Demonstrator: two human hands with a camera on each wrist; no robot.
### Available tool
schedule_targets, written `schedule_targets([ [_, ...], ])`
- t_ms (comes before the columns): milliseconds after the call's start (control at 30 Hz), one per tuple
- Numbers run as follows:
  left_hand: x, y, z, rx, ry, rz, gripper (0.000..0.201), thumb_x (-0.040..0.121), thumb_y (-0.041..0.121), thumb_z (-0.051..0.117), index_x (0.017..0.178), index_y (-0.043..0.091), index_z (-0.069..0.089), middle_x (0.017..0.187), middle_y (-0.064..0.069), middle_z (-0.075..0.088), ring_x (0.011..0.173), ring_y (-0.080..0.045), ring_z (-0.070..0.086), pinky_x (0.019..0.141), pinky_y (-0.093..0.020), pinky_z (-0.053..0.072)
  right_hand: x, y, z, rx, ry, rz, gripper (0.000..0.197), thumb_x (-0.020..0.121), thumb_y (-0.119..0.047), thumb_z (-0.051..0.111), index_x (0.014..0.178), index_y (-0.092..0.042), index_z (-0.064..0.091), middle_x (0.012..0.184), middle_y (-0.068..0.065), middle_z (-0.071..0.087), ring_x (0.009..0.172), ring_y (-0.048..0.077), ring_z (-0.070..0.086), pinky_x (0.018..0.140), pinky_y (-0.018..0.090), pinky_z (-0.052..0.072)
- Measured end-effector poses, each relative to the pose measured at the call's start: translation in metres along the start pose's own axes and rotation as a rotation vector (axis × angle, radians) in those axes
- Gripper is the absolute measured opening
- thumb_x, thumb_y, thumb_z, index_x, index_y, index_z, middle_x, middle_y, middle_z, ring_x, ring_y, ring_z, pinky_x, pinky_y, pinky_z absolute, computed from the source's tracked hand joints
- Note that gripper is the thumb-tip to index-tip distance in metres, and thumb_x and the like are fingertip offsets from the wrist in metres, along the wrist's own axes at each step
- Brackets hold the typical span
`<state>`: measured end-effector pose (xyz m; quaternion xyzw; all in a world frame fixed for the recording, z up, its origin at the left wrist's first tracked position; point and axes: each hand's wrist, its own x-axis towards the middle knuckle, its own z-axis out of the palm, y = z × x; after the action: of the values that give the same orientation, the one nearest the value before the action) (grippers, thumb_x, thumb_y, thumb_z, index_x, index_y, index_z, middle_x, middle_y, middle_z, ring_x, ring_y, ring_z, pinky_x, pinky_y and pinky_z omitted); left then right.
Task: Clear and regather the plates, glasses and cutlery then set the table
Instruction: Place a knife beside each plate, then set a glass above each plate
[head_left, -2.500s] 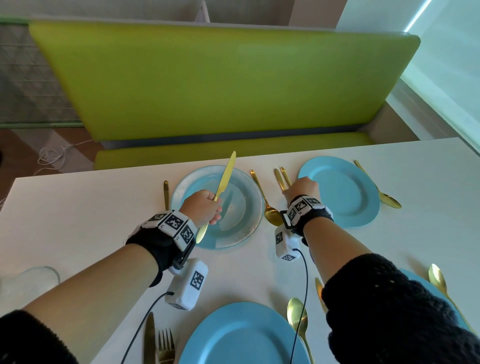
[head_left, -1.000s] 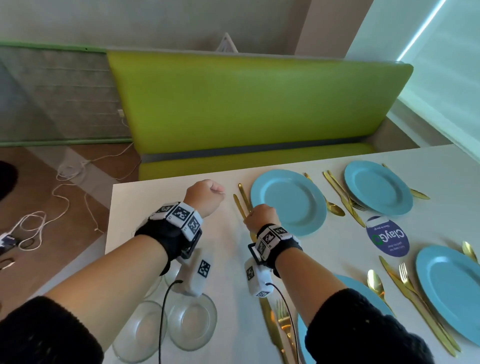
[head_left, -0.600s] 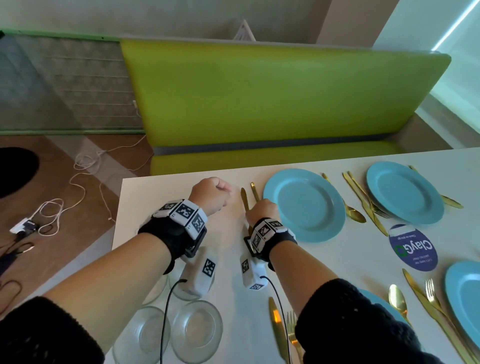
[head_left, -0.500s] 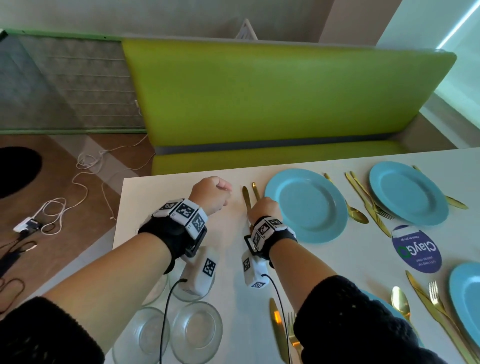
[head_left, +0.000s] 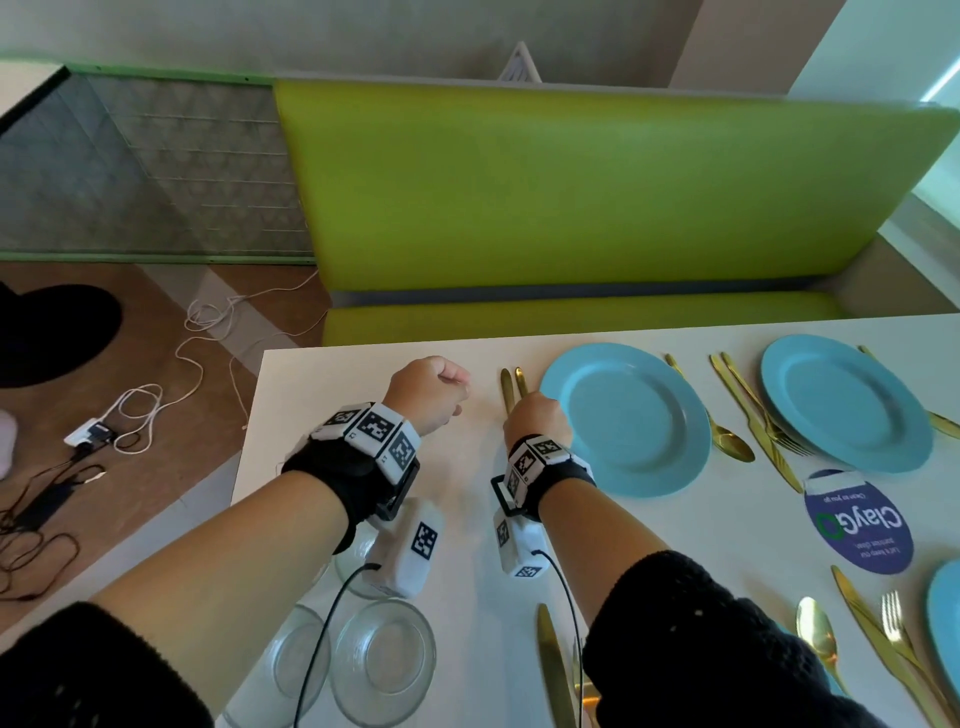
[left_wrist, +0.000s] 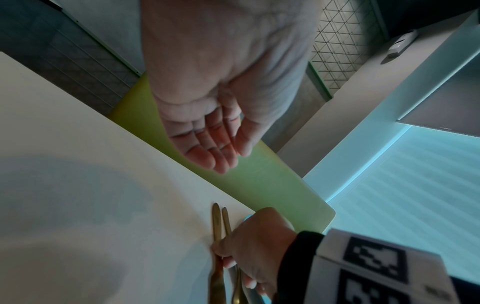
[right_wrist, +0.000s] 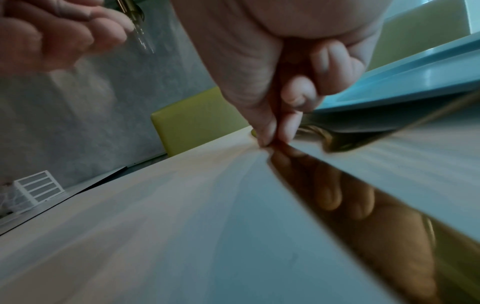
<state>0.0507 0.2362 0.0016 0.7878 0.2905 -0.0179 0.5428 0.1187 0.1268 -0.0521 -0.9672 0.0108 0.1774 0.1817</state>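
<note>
A gold knife (head_left: 506, 387) and gold fork (head_left: 521, 382) lie side by side on the white table, just left of a blue plate (head_left: 623, 415). My right hand (head_left: 537, 415) is down on them. In the right wrist view its thumb and forefinger (right_wrist: 272, 137) pinch the knife (right_wrist: 350, 195) against the tabletop, beside the plate's rim (right_wrist: 415, 82). My left hand (head_left: 431, 389) hovers above the table left of the cutlery. Its fingers (left_wrist: 221, 152) are loosely curled and hold nothing. The left wrist view shows the knife (left_wrist: 216, 222) under the right hand (left_wrist: 249, 246).
Clear glasses (head_left: 384, 660) stand at the near left by the table's left edge (head_left: 249, 441). A spoon (head_left: 727, 436), another knife and fork (head_left: 753, 421), a second blue plate (head_left: 847, 400) and a round purple sticker (head_left: 857, 525) lie to the right. A green bench (head_left: 571, 208) runs behind.
2.5 s ago my left hand held a gold knife over a clear plate; now it is empty. Over the last second my right hand has stayed on the knife and fork.
</note>
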Motion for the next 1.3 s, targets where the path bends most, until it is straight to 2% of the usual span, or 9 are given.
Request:
schedule_targets([
  [133,-0.011,0.0,0.004,-0.008,0.01,-0.001,0.015,0.09,0.011,0.056,0.08,0.023,0.057,0.082,0.006,0.059,0.066,-0.008,0.061,0.065,-0.022,0.05,-0.005,0.005,-0.004,-0.011,-0.002,-0.029,0.033,0.096,-0.009,0.039,0.122,-0.009,0.06,0.115,0.01,0.066,0.105,0.027,0.064,0.083,0.034,0.052],
  [300,-0.035,0.006,0.007,0.008,0.006,0.018,0.006,0.09,0.014,0.057,0.09,0.019,0.06,0.084,0.006,0.06,0.066,-0.006,0.06,0.063,-0.02,0.049,-0.028,0.013,-0.018,-0.053,0.002,-0.082,0.028,0.093,-0.011,0.044,0.113,-0.007,0.063,0.113,0.01,0.066,0.106,0.028,0.063,0.084,0.033,0.051],
  [467,-0.066,0.018,0.017,0.036,-0.049,0.081,0.006,0.09,0.015,0.057,0.09,0.02,0.06,0.087,0.004,0.061,0.069,-0.007,0.061,0.065,-0.021,0.05,-0.063,0.041,-0.035,-0.071,0.005,-0.12,0.025,0.091,-0.019,0.047,0.106,-0.01,0.065,0.109,0.008,0.067,0.101,0.027,0.064,0.082,0.034,0.052],
  [733,-0.153,0.007,0.031,0.06,-0.192,0.178,0.006,0.09,0.014,0.056,0.093,0.017,0.06,0.084,0.005,0.061,0.069,-0.008,0.06,0.062,-0.017,0.048,-0.143,0.104,-0.046,-0.222,-0.018,-0.139,0.029,0.091,-0.026,0.053,0.113,-0.009,0.065,0.116,0.008,0.064,0.107,0.027,0.061,0.087,0.033,0.051],
  [900,-0.217,-0.03,0.021,0.011,-0.29,0.156,0.007,0.09,0.014,0.057,0.096,0.014,0.061,0.083,0.004,0.062,0.066,-0.006,0.061,0.055,-0.014,0.049,-0.203,0.118,-0.034,-0.201,-0.018,-0.13,0.023,0.089,-0.027,0.056,0.104,-0.016,0.07,0.113,0.004,0.068,0.106,0.024,0.062,0.088,0.033,0.054],
  [1067,-0.258,-0.084,0.008,0.094,-0.448,-0.007,0.008,0.088,0.01,0.055,0.081,0.014,0.056,0.078,0.0,0.059,0.06,-0.011,0.059,0.051,-0.015,0.049,-0.249,0.113,-0.007,-0.197,-0.059,-0.143,0.023,0.088,-0.024,0.055,0.101,-0.012,0.071,0.11,0.008,0.069,0.103,0.025,0.063,0.085,0.032,0.054],
  [1200,-0.271,-0.13,-0.007,0.317,-0.543,-0.307,0.024,0.092,0.013,0.05,0.067,0.01,0.049,0.068,-0.003,0.051,0.051,-0.013,0.047,0.049,-0.02,0.04,-0.269,0.101,0.013,-0.215,-0.149,-0.168,0.036,0.09,-0.03,0.059,0.122,-0.014,0.061,0.132,0.007,0.056,0.123,0.024,0.051,0.103,0.034,0.044],
  [1267,-0.269,-0.146,-0.022,0.398,-0.496,-0.397,0.024,0.092,0.02,0.053,0.072,0.007,0.052,0.073,-0.008,0.056,0.055,-0.018,0.051,0.052,-0.022,0.039,-0.273,0.097,0.021,-0.123,-0.178,-0.15,0.048,0.087,-0.033,0.064,0.13,-0.015,0.054,0.139,0.007,0.049,0.131,0.021,0.044,0.107,0.032,0.04],
  [1300,-0.266,-0.153,-0.031,0.472,-0.434,-0.398,0.025,0.091,0.028,0.056,0.084,0.004,0.058,0.085,-0.01,0.061,0.068,-0.023,0.061,0.059,-0.025,0.044,-0.274,0.095,0.026,-0.074,-0.193,-0.134,0.055,0.085,-0.033,0.067,0.133,-0.015,0.05,0.14,0.007,0.048,0.133,0.021,0.042,0.107,0.031,0.038],
])
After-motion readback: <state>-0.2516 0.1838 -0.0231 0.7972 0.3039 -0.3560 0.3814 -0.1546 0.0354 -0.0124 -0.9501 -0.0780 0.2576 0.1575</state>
